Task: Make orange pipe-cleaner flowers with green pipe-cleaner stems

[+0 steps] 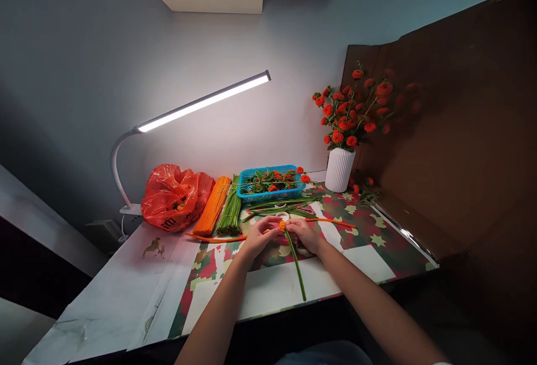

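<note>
- Left hand (259, 235): fingertips closed on orange flower head (282, 226), lower center of frame.
- Right hand (305, 234): fingertips pinch same flower head from its right side.
- Green stem (297, 264) hangs from it toward bottom edge.
- Blue basket (290, 193) just above hands; orange bundle (212, 208), green bundle (230, 212) center-left.
- White vase (339, 170) right of center.

From far off, I see a home craft corner: a lamp (205, 101), fuzzy stick bundles (213, 206), a table (113, 284).
</note>
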Tool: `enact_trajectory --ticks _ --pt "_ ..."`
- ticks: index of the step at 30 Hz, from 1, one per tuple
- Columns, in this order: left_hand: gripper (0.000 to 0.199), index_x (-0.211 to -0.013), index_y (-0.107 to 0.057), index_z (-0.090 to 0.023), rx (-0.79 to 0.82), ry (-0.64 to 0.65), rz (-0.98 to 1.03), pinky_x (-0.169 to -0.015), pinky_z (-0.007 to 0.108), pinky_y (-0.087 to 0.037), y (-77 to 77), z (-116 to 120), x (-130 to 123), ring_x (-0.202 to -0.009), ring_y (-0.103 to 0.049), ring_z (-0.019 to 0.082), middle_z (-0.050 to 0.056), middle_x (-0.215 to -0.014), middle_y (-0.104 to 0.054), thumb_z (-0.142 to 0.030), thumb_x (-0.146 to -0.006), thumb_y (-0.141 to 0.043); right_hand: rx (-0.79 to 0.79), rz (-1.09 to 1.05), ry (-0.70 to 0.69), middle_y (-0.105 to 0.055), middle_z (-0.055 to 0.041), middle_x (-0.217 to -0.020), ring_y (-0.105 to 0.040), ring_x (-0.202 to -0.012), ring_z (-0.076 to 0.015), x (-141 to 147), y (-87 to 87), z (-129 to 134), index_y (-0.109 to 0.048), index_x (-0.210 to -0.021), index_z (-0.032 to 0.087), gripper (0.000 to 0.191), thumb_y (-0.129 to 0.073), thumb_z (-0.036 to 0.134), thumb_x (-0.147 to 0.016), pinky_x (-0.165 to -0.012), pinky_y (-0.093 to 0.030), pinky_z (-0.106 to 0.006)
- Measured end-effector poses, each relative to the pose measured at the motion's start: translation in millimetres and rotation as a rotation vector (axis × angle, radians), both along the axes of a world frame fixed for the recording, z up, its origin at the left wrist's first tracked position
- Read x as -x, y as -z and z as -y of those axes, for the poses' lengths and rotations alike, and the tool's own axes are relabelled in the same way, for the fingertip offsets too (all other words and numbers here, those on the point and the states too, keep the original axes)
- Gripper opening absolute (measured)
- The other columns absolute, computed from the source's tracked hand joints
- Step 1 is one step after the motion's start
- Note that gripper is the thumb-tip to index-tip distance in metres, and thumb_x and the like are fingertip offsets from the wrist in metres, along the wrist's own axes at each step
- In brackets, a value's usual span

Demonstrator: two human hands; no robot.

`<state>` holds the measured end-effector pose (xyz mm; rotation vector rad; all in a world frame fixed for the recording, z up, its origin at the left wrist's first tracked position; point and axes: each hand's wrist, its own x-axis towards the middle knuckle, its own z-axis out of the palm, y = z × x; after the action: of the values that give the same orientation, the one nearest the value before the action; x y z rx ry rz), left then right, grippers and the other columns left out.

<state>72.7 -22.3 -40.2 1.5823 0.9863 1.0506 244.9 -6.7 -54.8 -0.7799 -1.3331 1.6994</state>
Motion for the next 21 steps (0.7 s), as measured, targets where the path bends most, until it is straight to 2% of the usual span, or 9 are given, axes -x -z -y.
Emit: enact_trajectory --ticks 4,8,14,21 --pt "0.047 -0.1 -0.063 -0.015 0.1 0.069 0.114 -0.061 0.029 -0.053 0.7 1.1 -3.5 -0.072 -0.066 0.018 0.006 -0.081 -0.069 -0.046 -0.066 -0.073 -0.011 0.012 -0.052 -0.035 0.0093 -0.044 -0.025 -0.041 -0.0056 -0.8 1.6 0.4 -0.048 -0.06 0.018 0.021 -0.059 0.036 -0.064 -0.043 -0.022 -0.021" --pt "0.044 -0.093 -0.064 -0.014 0.071 0.078 0.137 -0.06 0.028 -0.053 6.6 -2.2 -4.9 -0.068 -0.067 0.018 0.006 -0.078 -0.069 -0.044 -0.063 -0.076 -0.017 0.021 -0.068 -0.034 0.0094 -0.043 -0.026 -0.04 -0.0054 -1.0 4.4 -0.1 -0.046 -0.058 0.019 0.023 -0.06 0.036 -0.063 -0.042 -0.02 -0.021" --pt "0.045 -0.094 -0.061 -0.014 0.089 0.094 0.154 -0.064 0.032 -0.054 9.2 -2.6 -6.8 -0.065 -0.067 0.018 0.004 -0.074 -0.068 -0.044 -0.064 -0.075 -0.014 0.014 -0.077 -0.035 0.0093 -0.043 -0.025 -0.04 -0.0053 -0.6 5.4 -0.5 -0.047 -0.058 0.019 0.022 -0.06 0.035 -0.063 -0.043 -0.019 -0.021" --pt "0.044 -0.095 -0.066 -0.015 0.184 0.07 0.181 -0.057 0.023 -0.051 1.2 1.6 -6.9 -0.068 -0.063 0.013 0.004 -0.083 -0.068 -0.042 -0.063 -0.077 0.017 -0.003 -0.082 -0.033 0.0098 -0.043 -0.024 -0.04 -0.0051 -0.1 4.2 -0.5 -0.047 -0.059 0.018 0.024 -0.062 0.037 -0.063 -0.042 -0.018 -0.021"
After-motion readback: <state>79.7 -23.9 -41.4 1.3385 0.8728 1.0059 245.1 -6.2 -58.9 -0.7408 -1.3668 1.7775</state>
